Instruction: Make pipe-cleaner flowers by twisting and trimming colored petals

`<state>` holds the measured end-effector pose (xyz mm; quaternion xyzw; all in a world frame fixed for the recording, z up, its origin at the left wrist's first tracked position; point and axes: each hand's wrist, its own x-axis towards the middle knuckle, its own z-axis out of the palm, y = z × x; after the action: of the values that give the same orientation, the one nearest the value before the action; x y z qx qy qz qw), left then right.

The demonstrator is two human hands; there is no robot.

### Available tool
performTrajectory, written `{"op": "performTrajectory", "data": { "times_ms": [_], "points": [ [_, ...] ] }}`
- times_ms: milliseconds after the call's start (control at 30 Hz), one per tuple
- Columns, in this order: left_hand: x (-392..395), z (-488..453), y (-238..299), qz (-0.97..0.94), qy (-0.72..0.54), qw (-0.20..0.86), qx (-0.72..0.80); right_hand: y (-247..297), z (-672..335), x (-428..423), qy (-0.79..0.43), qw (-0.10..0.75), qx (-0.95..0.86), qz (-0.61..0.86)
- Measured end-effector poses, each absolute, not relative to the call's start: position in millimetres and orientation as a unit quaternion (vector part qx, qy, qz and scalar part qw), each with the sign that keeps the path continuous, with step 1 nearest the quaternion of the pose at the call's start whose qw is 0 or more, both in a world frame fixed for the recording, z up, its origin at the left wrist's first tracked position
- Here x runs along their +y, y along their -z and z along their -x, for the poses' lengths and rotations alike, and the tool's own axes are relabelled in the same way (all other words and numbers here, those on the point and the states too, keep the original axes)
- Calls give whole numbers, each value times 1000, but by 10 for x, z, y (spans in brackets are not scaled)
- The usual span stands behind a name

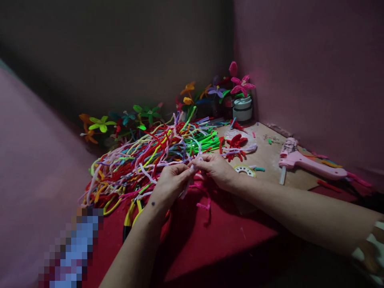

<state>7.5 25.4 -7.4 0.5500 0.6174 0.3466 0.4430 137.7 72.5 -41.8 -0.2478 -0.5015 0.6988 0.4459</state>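
At the near edge of the pipe-cleaner heap point(147, 150), the left hand point(168, 185) and right hand point(221, 171) both pinch a pale fuzzy strand point(185, 189), I'd guess for finer control.

No readable text, no legible labels, brands, numbers or signs

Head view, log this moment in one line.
left hand: pinching pale strand; right hand: at same strand; beyond: pipe-cleaner pile; glue gun: on board

The held strand point(192, 164) is pale lilac, the cloth point(195, 240) red, the glue gun point(312, 164) pink.
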Motion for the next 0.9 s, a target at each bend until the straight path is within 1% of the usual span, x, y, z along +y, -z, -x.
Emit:
{"op": "performTrajectory", "data": {
  "times_ms": [200,367,533,633,767,900],
  "points": [
    [273,-134,162,-540,-382,425,618,479,-1378,767,-683,444,-520,258],
    [249,-176,209,-530,-411,418,613,533,-1363,813,-686,460,-506,248],
    [242,-113,247,-516,-419,414,622,533,-1361,839,-721,445,-465,256],
    [228,-97,237,-510,-417,420,624,532,-1363,821,-720,429,-489,242],
    [216,-119,221,-523,-408,408,627,515,-1365,769,-655,450,-556,245],
    [228,-112,259,-511,-411,442,611,502,-1368,736,-527,478,-644,279]
  ]
}}
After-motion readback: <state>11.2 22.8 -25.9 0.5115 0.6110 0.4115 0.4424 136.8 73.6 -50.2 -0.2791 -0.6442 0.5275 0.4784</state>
